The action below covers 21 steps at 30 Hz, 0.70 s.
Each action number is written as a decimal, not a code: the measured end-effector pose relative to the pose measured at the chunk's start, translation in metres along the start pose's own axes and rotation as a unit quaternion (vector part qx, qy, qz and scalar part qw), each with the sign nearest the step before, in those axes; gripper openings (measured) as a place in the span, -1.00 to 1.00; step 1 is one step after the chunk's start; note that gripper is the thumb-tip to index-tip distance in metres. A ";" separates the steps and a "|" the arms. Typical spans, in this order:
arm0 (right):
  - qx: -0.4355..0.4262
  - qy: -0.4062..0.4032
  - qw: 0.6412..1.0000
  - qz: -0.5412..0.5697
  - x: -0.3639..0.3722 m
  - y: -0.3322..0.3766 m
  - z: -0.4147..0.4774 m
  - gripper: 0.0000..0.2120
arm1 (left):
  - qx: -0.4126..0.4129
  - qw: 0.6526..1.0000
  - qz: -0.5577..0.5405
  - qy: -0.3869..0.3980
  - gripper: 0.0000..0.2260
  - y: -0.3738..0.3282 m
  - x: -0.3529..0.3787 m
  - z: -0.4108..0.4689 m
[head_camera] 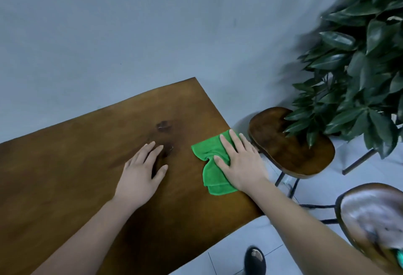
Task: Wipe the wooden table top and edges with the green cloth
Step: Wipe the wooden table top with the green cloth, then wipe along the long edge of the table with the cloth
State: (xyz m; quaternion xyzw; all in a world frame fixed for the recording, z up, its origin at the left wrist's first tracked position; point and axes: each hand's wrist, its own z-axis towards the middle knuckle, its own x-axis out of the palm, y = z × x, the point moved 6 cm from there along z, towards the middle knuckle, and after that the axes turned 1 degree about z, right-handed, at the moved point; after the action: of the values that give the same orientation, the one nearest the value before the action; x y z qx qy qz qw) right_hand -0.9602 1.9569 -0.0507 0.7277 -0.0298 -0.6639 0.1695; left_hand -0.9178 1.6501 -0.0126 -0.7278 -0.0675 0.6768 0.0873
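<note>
Dim, even light; soft shadow under the left hand point(141, 170); plant point(357, 67) right of it is motion-blurred.

The wooden table top point(87, 176) was a dark brown slab with a couple of darker knots near its middle, its far edge against the grey wall. The green cloth point(210, 161) lay crumpled and partly folded at the table's right edge, pressed flat under my right hand point(238, 161).

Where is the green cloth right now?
The green cloth lies at the table's right edge, flat under the right hand, near the stool.
</note>
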 end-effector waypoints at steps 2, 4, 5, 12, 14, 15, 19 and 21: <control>-0.005 0.021 0.999 0.036 0.000 -0.011 0.027 -0.21 | -0.011 1.000 -0.004 -0.009 -0.40 -0.021 0.002 0.042; -0.001 0.051 0.994 0.094 0.001 -0.019 0.053 -0.25 | -0.026 1.000 -0.015 -0.011 -0.42 -0.037 0.003 0.080; -0.003 0.063 0.990 0.127 0.002 -0.022 0.065 -0.27 | -0.035 0.999 -0.019 -0.010 -0.42 -0.042 0.004 0.097; -0.042 0.098 0.954 0.281 0.006 -0.016 0.132 -0.25 | -0.065 0.997 -0.004 -0.037 -0.43 -0.055 0.011 0.182; -0.056 0.096 0.947 0.302 0.005 -0.012 0.149 -0.27 | -0.069 0.996 0.014 -0.047 -0.43 -0.054 0.015 0.188; -0.065 0.094 0.943 0.313 0.004 -0.009 0.159 -0.28 | -0.068 0.996 0.022 -0.052 -0.42 -0.053 0.017 0.189; -0.073 0.096 0.934 0.336 0.003 0.002 0.218 -0.33 | -0.064 0.995 0.044 -0.066 -0.40 -0.051 0.021 0.192; -0.067 0.095 0.934 0.336 0.002 0.010 0.255 -0.35 | -0.068 0.995 0.052 -0.060 -0.40 -0.051 0.022 0.195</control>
State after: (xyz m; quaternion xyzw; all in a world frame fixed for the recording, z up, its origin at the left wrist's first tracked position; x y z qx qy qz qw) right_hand -1.2071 1.8943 -0.0655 0.7219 -0.2120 -0.4961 0.4333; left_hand -1.1100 1.7114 -0.0364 -0.6926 -0.0803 0.7168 -0.0018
